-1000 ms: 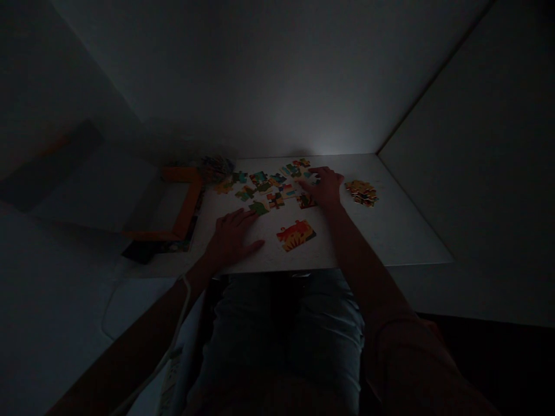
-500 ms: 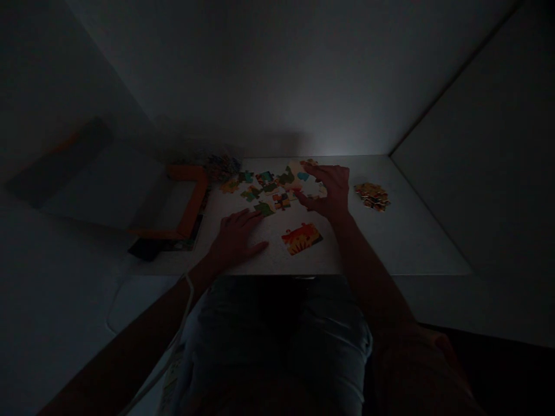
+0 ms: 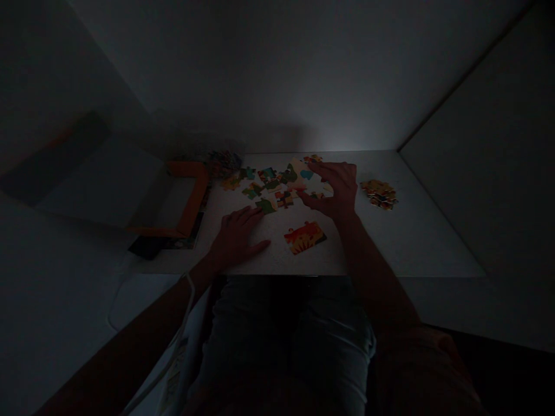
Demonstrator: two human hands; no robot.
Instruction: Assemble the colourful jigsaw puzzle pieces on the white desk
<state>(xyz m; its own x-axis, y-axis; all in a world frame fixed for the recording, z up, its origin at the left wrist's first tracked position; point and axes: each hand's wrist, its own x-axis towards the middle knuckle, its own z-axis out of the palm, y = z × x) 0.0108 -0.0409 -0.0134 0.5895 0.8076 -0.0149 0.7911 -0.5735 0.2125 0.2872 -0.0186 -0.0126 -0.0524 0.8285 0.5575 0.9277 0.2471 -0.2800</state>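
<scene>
On the dim white table [image 3: 269, 254], my left hand [image 3: 237, 236] lies flat with its fingers stretched out. Its fingertips are at the edge of a green puzzle piece [image 3: 266, 205]. My right hand [image 3: 337, 190] hovers or rests over the scattered puzzle pieces [image 3: 274, 184], thumb and fingers apart around several of them. Nothing visible is held in it. In front of the hands lies a joined red-and-yellow puzzle section [image 3: 304, 237]. Some pieces are partly hidden under the right hand, and the picture is very dark.
A heap of puzzle pieces [image 3: 380, 194] sits to the right. At the left stands an open box [image 3: 191, 202] with an orange rim, beside a clear bag of pieces [image 3: 224, 163]. A dark flat object [image 3: 150, 247] lies by the box. A white cable [image 3: 189, 294] crosses my left forearm.
The view has shifted slightly, so the table contents appear a little to the right. Both hands keep nearly the same places and poses among the pieces.
</scene>
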